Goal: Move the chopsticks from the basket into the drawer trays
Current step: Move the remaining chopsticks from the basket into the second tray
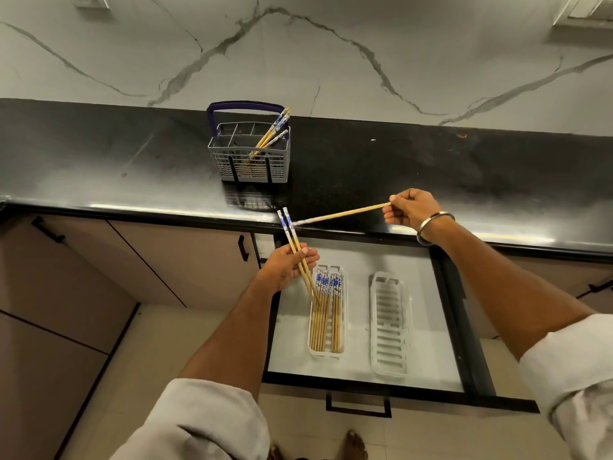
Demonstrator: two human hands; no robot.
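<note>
Gripping two chopsticks (293, 242), the left hand (288, 267) has its fingers curled round them above the open drawer (361, 260). The right hand (409, 210) pinches one chopstick (341, 213) by its plain end. Three chopsticks (273, 132) stand in the basket (250, 157) on the counter (431, 167). Two trays: the left tray (326, 353) holds a bundle too tightly packed to count; the right tray (389, 323) holds none.

Left grip (288, 265) curled around two chopsticks (292, 237); right grip (409, 212) pinching single chopstick (341, 213).
</note>
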